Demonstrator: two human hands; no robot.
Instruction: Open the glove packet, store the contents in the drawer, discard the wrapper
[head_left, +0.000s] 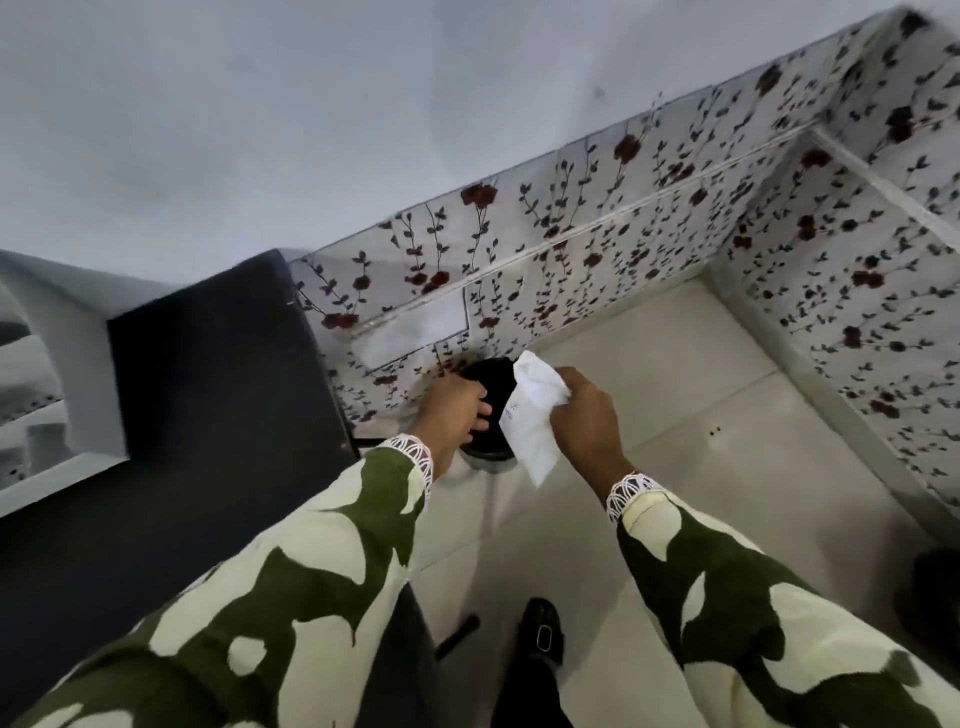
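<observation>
Pale floor tiles (691, 415) and a rose-patterned tiled wall (597, 244) frame the discard step. White crumpled paper wrapper (532, 415): pinched at its upper part in the closed fingers of the right hand (584, 415), its lower end hanging free directly over the round black bin (491, 395) that stands on the floor against the wall. Judged from its creases and droop, the wrapper is light, thin and limp, unlikely to slip; any edge serves as a hold, and it should fall straight once released. Left hand (454, 410): fingers curled over the near rim of the bin, apparently steadying it or holding its lid. Dark cabinet side (218, 364) stands just left; a black shoe (540, 631) shows below.
</observation>
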